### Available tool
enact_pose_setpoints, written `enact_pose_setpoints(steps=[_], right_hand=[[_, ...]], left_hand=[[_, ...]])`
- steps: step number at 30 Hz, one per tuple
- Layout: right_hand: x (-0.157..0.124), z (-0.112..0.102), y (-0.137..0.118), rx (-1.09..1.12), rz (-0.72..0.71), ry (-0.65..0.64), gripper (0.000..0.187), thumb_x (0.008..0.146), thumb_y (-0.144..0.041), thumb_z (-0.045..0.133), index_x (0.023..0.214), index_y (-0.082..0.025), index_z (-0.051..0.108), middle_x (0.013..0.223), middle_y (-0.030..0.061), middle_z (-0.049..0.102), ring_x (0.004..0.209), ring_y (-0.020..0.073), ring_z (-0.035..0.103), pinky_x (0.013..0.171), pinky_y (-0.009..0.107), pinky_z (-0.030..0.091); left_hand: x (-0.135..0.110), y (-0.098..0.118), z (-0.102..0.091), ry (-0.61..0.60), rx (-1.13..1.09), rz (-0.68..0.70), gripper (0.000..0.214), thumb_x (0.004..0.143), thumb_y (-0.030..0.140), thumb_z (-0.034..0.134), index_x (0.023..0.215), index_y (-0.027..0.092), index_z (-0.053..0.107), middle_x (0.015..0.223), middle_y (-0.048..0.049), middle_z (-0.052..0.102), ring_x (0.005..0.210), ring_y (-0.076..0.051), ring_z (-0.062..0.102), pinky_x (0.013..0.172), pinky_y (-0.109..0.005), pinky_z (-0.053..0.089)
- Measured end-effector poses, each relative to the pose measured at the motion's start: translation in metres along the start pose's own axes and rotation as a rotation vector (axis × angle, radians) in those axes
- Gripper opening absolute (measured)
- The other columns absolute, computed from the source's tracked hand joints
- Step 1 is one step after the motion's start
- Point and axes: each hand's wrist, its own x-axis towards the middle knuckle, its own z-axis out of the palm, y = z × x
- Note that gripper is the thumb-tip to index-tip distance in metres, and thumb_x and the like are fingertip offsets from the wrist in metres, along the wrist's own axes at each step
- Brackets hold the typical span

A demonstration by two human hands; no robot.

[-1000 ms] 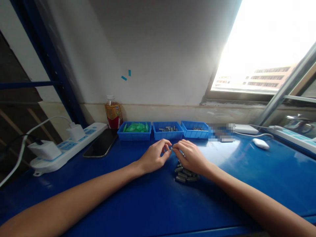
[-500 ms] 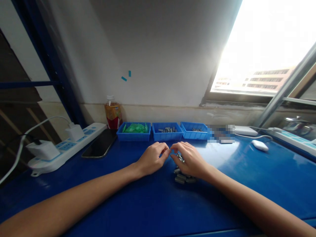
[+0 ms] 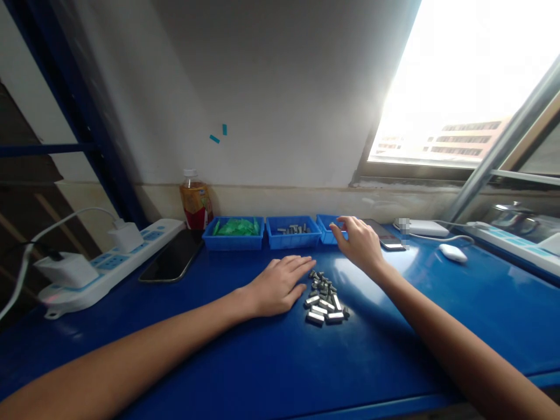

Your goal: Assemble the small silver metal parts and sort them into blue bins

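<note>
A pile of several small grey metal pieces (image 3: 324,297) lies on the blue table (image 3: 245,361). My left hand (image 3: 282,284) rests flat on the table just left of the pile, fingers apart, holding nothing. My right hand (image 3: 359,240) reaches over the right blue bin (image 3: 327,228), fingertips pinched over it; whether a small piece is between them I cannot tell. The middle blue bin (image 3: 293,231) holds several grey pieces. The left blue bin (image 3: 234,232) holds green parts.
A drink bottle (image 3: 195,205) stands by the wall. A dark phone (image 3: 171,261) and a white power strip (image 3: 105,263) with chargers lie at the left. Another phone (image 3: 385,236), a white box (image 3: 423,227) and a white mouse (image 3: 453,252) lie at the right.
My hands have parted. The right hand moved from the pile up to the right bin. The left hand dropped flat beside the pile, which now shows fully.
</note>
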Motion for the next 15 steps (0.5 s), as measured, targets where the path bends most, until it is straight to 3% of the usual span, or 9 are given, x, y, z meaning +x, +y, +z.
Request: enact_pose_setpoints(steps=[3,8,10,15], right_hand=[[-0.004,0.001,0.005,0.024,0.021,-0.143,0.025,0.089,-0.035,0.049,0.1,-0.016,0.06,0.087,0.008,0.066,0.08,0.0232,0.061,0.069,0.032,0.043],[-0.025,-0.004,-0.027,0.266,-0.308,-0.529,0.017,0.09,-0.027,0.048,0.096,-0.02,0.063,0.09,0.0057,0.067,0.082,0.0186,0.062,0.071,0.028,0.045],[-0.03,-0.006,-0.039,0.314,-0.372,-0.566,0.016,0.089,-0.026,0.05,0.096,-0.02,0.063,0.088,0.006,0.066,0.083,0.0188,0.062,0.071,0.028,0.046],[-0.033,-0.006,-0.046,0.376,-0.332,-0.591,0.013,0.088,-0.025,0.052,0.09,-0.019,0.063,0.08,0.0038,0.065,0.073,0.0162,0.061,0.064,0.026,0.044]], left_hand=[[0.001,0.0,0.001,-0.061,0.007,0.026,0.045,0.093,0.028,0.038,0.138,0.029,0.038,0.145,-0.0051,0.04,0.134,-0.025,0.032,0.104,-0.046,0.03],[0.001,0.0,0.001,-0.014,0.007,-0.038,0.034,0.09,0.03,0.045,0.122,0.022,0.052,0.126,-0.0087,0.057,0.122,-0.025,0.046,0.098,-0.042,0.036],[0.0,0.0,0.001,0.006,0.03,-0.062,0.029,0.089,0.032,0.046,0.115,0.02,0.055,0.119,-0.0096,0.06,0.115,-0.025,0.05,0.093,-0.04,0.039],[0.0,0.001,0.001,0.01,0.082,-0.097,0.027,0.09,0.035,0.044,0.11,0.02,0.053,0.111,-0.0094,0.061,0.106,-0.026,0.052,0.087,-0.039,0.04]])
